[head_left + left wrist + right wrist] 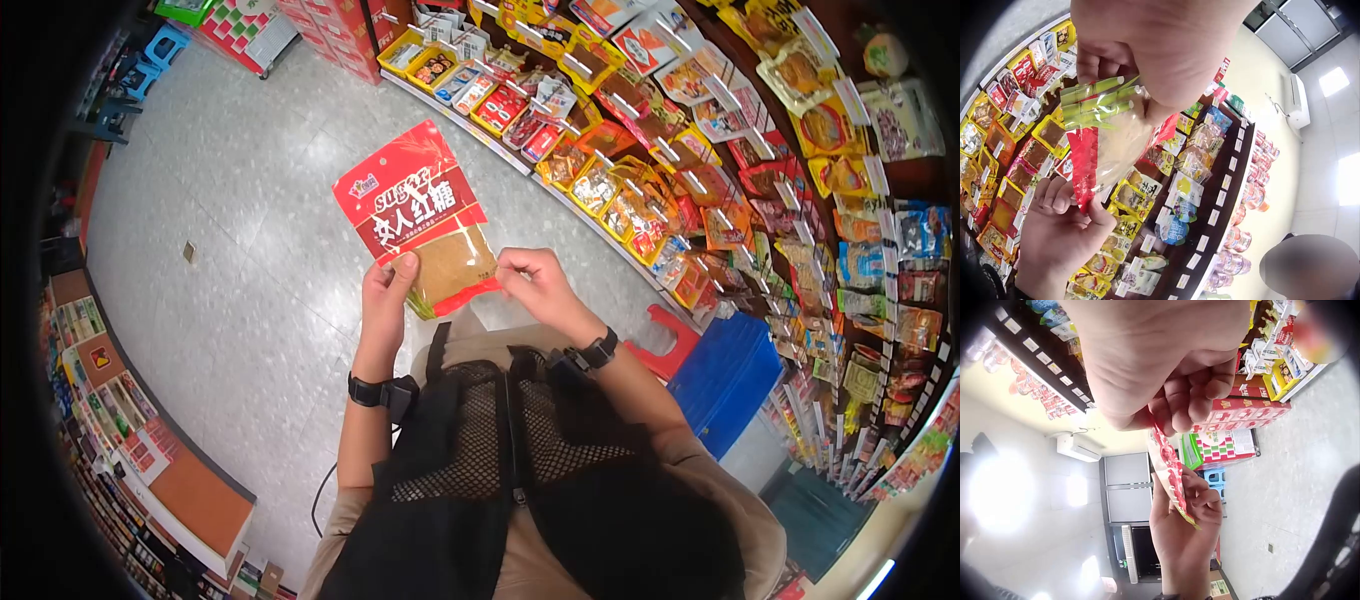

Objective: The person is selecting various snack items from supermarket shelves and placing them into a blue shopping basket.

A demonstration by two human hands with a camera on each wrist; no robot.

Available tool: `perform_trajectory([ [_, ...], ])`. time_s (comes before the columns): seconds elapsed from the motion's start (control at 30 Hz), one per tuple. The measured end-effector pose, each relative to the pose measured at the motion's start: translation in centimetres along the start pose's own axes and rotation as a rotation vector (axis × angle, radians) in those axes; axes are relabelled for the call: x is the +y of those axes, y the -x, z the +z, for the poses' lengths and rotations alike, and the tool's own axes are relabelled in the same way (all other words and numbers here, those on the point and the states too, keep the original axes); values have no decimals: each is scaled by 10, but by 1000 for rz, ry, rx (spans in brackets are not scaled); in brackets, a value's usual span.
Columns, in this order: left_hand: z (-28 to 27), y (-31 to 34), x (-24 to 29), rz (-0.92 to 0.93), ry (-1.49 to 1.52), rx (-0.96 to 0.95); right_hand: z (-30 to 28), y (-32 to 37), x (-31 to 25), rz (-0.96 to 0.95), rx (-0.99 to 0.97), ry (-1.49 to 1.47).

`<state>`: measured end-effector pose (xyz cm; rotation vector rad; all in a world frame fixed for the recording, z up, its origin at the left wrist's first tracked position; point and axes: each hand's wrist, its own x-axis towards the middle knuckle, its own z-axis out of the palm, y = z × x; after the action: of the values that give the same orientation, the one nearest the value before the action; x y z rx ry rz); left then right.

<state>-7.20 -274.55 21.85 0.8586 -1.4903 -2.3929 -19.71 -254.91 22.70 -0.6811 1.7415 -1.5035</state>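
Note:
A red bag of brown sugar (425,205), printed "sugar" with large white characters, is held up in front of the body. Brown sugar shows through its clear lower window. My left hand (386,298) grips the bag's lower left side, thumb on the front and fingers behind. At the lower right corner, my right hand (540,286) pinches the red bottom edge between thumb and fingers. The left wrist view shows the green cane print on the bag (1116,140) close to the left hand. Seen nearly edge-on in the right wrist view, the bag (1169,469) spans both hands.
Shelves of hanging snack packets (740,120) curve along the right, with yellow trays (600,190) at their front. A blue bin (725,385) and a red plastic stool (665,345) stand by my right arm. Red cartons (330,35) are stacked ahead; another shelf unit (120,400) lies left.

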Motion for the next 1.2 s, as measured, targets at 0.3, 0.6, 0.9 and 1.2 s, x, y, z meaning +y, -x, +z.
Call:
perform_trajectory([
  [0.3,131,126,-88,55,-94,11,-73,164,61,41,21,-197],
  [0.6,237,262,-162,59,-130,22,-136,316,81,-65,-106,-342],
  [0.9,285,384,-216,187,-128,21,-143,442,102,-64,-164,-339],
  [1.2,301,544,-354,126,0,145,-124,622,155,-7,-191,-142],
])
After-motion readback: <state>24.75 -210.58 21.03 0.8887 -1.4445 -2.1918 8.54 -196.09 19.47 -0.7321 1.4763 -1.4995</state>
